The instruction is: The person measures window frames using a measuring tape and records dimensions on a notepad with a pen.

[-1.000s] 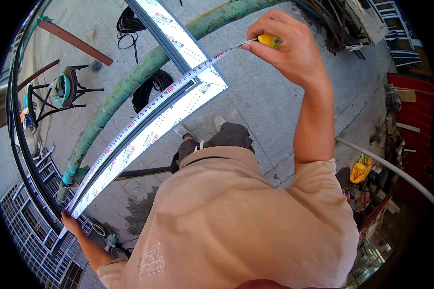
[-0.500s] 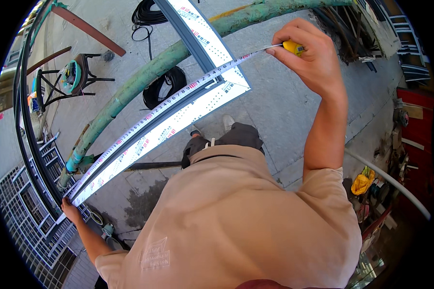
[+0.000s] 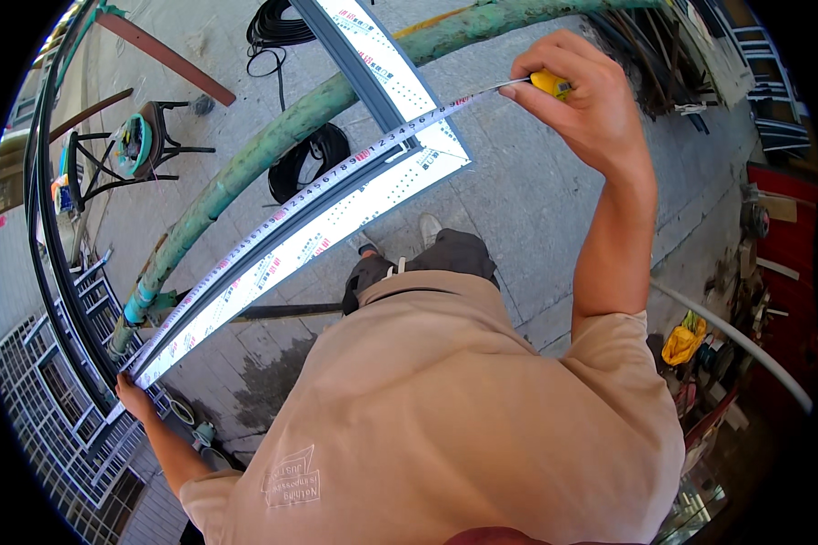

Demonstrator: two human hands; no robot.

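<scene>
My right hand (image 3: 589, 102), raised at the upper right, is closed around a yellow tape measure (image 3: 547, 84). Its white blade (image 3: 286, 211) runs out to the lower left, along the inner edge of a grey window frame (image 3: 282, 259) faced with white printed film. Past the frame's right corner the blade hangs free up to the case. At the frame's far left end, my left hand (image 3: 134, 398) is closed at the end of the blade, against the frame; the fingertips are small and partly hidden there.
The frame lies across a curved green pipe (image 3: 236, 173). Coils of black cable (image 3: 311, 162) rest on the paving beyond. To the left stand a chair with a teal basin (image 3: 134, 145) and long black profiles (image 3: 44, 218). A yellow bag (image 3: 684, 341) lies among clutter at right.
My right hand and the tape case have shifted very slightly up and left. The blade by the frame's right corner has moved a little with them. My left hand stays put.
</scene>
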